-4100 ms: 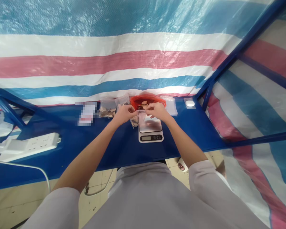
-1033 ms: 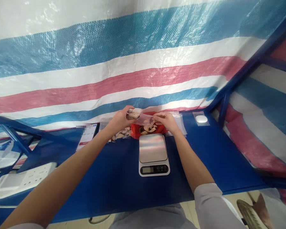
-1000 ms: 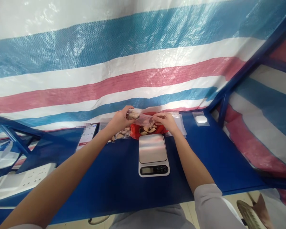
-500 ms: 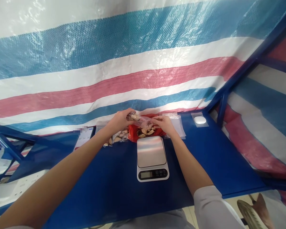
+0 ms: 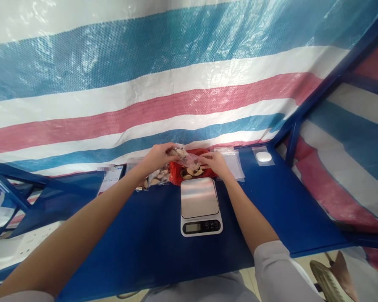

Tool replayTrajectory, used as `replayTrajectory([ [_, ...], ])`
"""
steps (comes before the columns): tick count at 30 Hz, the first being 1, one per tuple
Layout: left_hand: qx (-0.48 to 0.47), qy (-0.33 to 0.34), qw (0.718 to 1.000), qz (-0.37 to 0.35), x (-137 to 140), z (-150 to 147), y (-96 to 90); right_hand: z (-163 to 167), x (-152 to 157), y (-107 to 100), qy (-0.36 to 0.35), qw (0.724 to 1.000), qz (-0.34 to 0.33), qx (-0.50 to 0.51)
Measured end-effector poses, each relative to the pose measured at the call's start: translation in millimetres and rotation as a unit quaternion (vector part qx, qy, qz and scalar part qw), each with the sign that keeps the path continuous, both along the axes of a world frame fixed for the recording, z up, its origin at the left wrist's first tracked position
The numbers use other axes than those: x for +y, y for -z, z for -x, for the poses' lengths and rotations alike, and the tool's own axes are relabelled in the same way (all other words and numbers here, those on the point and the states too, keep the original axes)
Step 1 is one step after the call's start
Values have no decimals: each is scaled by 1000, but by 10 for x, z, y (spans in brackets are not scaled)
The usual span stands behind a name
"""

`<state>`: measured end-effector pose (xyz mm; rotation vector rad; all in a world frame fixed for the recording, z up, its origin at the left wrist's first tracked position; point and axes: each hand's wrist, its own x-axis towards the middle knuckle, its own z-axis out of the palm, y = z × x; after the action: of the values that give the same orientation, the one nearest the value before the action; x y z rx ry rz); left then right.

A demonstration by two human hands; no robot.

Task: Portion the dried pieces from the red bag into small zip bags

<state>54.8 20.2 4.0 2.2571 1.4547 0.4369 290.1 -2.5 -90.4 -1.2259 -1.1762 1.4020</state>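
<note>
My left hand [image 5: 161,157] is closed on a clear plastic bag [image 5: 189,158] that has pale, dried-looking slices in its end. My right hand [image 5: 214,162] pinches the other end of the same bag. Below it lies an opened red bag [image 5: 175,173] with dark-edged, cream-coloured slices [image 5: 192,172] in it; their exact kind I cannot make out. Directly in front of the red bag stands a kitchen scale [image 5: 200,199] with a bare steel plate; no digits are readable on its display. Filled clear bags [image 5: 157,178] lie beside my left wrist.
Flat zip bags [image 5: 234,162] lie right of my right hand. Farther right is a white oval object [image 5: 263,156] on a small clear bag. A phone [image 5: 111,178] showing a timer lies left on the blue table [image 5: 138,243]. Striped sheeting [image 5: 164,100] rises behind.
Both hands keep hold of the clear bag, almost in the same place. The view has shifted slightly, and the phone's timer has advanced.
</note>
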Motion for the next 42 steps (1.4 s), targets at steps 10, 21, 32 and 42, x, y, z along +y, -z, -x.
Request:
replayTrajectory([
  [10,-69,-6,997,14,46,78,73,35,6,49,4,1000,-12,-23],
  [21,-93,-6,995,-43,42,-16,8,32,11,75,6,999,-16,-28],
  [32,-108,-7,993,-47,5,-19,32,20,17,99,6,999,-13,-43],
  [42,-65,35,992,-107,2,-147,-137,39,-12,28,-6,1000,5,-8],
])
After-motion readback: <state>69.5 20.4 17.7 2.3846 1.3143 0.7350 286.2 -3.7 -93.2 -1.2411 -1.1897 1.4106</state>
